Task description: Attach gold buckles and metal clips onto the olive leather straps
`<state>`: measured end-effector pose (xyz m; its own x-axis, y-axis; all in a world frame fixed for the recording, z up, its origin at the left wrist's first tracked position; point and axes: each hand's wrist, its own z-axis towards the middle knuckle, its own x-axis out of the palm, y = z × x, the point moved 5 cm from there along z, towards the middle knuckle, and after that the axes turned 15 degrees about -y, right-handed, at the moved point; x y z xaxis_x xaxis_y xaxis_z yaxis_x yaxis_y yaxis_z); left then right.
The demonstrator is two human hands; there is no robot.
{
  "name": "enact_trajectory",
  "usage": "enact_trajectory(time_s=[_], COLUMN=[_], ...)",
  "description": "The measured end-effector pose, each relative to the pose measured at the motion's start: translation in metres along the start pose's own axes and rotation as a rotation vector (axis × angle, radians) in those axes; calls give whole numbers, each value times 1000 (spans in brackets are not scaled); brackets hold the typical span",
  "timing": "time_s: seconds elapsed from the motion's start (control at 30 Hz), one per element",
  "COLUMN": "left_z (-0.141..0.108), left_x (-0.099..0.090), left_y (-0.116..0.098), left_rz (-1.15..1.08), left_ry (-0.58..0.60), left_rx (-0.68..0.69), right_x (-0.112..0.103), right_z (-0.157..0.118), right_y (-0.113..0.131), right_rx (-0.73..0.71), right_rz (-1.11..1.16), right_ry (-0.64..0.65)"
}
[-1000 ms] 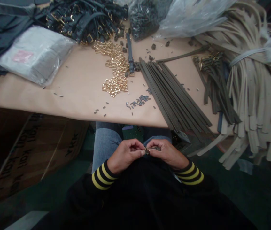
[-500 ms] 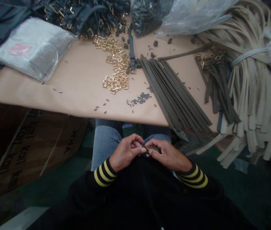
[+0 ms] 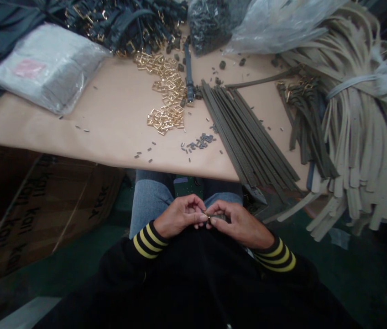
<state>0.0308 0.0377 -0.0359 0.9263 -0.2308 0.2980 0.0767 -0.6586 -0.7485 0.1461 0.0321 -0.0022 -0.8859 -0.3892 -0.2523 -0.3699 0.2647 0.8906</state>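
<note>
Over my lap, both hands meet with their fingertips almost touching. My left hand (image 3: 180, 215) is closed in a pinch at a small gold buckle (image 3: 206, 213). My right hand (image 3: 243, 224) grips a dark olive strap (image 3: 219, 216) right beside the buckle, thumb on top. Fingers cover most of the buckle and strap, so how they join is hard to make out. On the table in front lie a pile of loose gold buckles (image 3: 166, 114), small dark metal clips (image 3: 203, 140) and a row of olive straps (image 3: 248, 137).
Bundled beige straps (image 3: 354, 132) hang over the table's right edge, beside finished-looking olive straps with buckles (image 3: 308, 105). A plastic-wrapped packet (image 3: 49, 68) lies at left, dark buckled straps (image 3: 128, 27) behind. A cardboard box (image 3: 66, 210) stands below the table (image 3: 111, 137).
My fingers have shifted slightly around the buckle, and the strap in my right hand lies at a somewhat different angle. The view has moved a little; the table items stay put.
</note>
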Motion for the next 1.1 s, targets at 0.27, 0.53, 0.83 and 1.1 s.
enact_trajectory(time_s=[0.27, 0.53, 0.83, 1.1], left_z=[-2, -6, -13, -12], left_x=[2, 4, 6, 8], left_y=[2, -2, -15, -10], left_rz=[-1, 2, 137, 66], left_ry=[0, -69, -190, -82], left_rx=[-22, 8, 268, 152], right_x=[3, 2, -1, -3], right_z=[-4, -4, -1, -4], right_y=[-5, -5, -15, 0], right_rx=[45, 123, 189, 35], right_rz=[140, 138, 180, 47], right_ry=[37, 41, -16, -22])
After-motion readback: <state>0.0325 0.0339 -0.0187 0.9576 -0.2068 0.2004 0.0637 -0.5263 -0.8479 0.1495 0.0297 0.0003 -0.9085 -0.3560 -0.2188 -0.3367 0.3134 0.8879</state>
